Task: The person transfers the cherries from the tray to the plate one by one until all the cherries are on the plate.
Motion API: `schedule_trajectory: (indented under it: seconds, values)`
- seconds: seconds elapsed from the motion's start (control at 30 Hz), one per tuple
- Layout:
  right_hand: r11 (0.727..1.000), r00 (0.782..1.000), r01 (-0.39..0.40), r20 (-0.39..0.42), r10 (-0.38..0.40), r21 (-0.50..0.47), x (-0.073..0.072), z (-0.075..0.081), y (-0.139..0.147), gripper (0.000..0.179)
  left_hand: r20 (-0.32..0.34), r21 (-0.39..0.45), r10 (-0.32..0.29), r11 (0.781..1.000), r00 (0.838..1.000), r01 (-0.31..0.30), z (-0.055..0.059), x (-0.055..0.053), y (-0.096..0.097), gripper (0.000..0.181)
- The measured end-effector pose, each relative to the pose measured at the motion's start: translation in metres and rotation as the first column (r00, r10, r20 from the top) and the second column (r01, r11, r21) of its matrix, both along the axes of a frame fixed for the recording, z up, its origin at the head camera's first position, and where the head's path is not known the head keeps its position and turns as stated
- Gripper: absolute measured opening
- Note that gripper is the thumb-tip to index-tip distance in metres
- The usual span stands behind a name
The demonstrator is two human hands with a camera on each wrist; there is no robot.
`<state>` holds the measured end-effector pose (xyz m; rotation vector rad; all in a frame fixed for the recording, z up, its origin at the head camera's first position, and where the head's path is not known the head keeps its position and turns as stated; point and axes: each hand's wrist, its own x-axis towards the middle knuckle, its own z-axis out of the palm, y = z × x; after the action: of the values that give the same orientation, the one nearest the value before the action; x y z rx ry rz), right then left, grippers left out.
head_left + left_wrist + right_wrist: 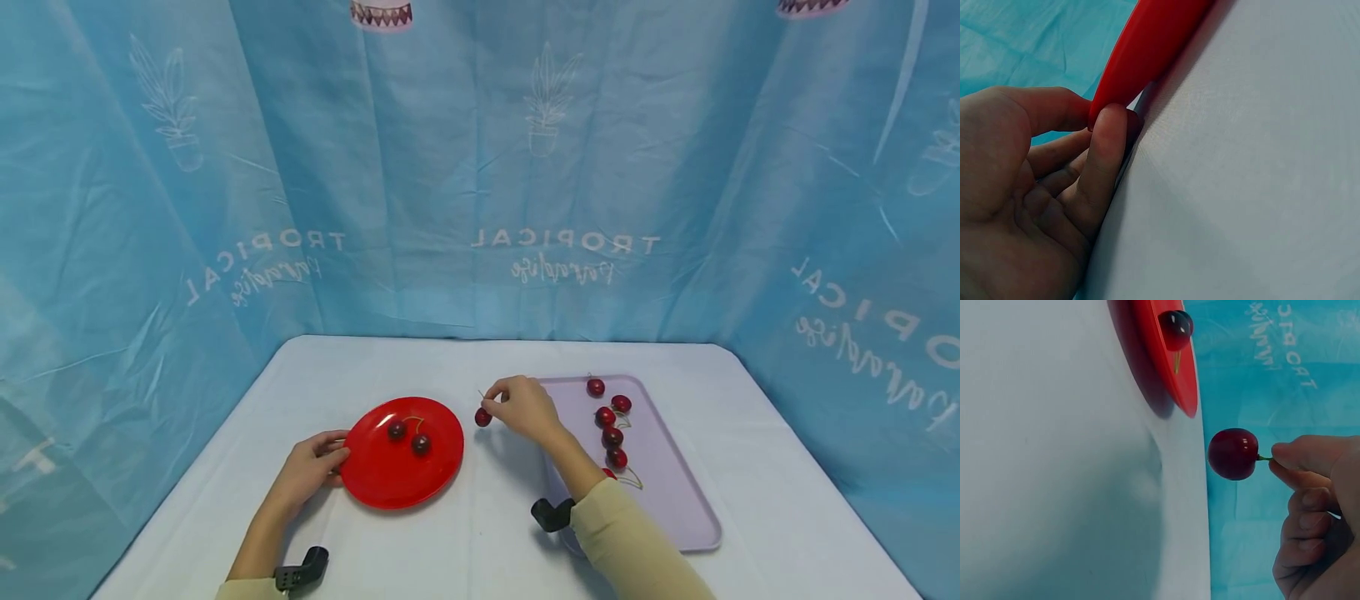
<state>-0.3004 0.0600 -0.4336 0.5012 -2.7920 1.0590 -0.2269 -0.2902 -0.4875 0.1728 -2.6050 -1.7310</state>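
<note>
A dark red cherry [1233,454] hangs by its green stem from the thumb and forefinger of my right hand [522,406]. In the head view this cherry [483,417] is in the air between the red plate [367,475] and the lilac tray [675,508]. My left hand [309,468] pinches the plate's left rim between thumb and fingers, seen close up at the red rim [1141,50] in the left wrist view. Two cherries with stems lie on the plate, one cherry [396,430] left of the other cherry [422,444].
Several cherries with stems lie in a rough column on the tray, such as the cherry [596,387] near its far edge. My right forearm [577,462] crosses the tray's left side. A white cloth [420,550] covers the table, and blue printed curtains [450,167] hang around it.
</note>
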Motion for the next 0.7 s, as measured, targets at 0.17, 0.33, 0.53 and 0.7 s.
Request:
schedule_trajectory:
  seconds: [0.17, 0.33, 0.53, 0.7]
  values:
    - [0.999, 1.000, -0.008, -0.006, 0.008, -0.042, 0.000, -0.005, -0.007, 0.010, -0.003, 0.000, 0.002, 1.000, 1.000, -0.002, -0.002, -0.001, 0.000, 0.043]
    - [0.997, 1.000, -0.022, -0.013, 0.021, -0.080, 0.000, -0.009, -0.014, 0.009, 0.003, -0.005, 0.006, 1.000, 1.000, -0.006, -0.003, 0.000, 0.000, 0.044]
    - [0.993, 0.999, -0.039, 0.003, 0.039, -0.110, 0.002, -0.008, -0.027, 0.009, 0.000, -0.004, 0.002, 1.000, 1.000, -0.002, -0.003, 0.001, -0.001, 0.045]
    - [0.991, 0.998, -0.052, 0.027, 0.056, -0.127, 0.005, -0.008, -0.040, 0.009, -0.005, -0.010, 0.004, 1.000, 1.000, -0.004, -0.001, 0.001, 0.001, 0.044]
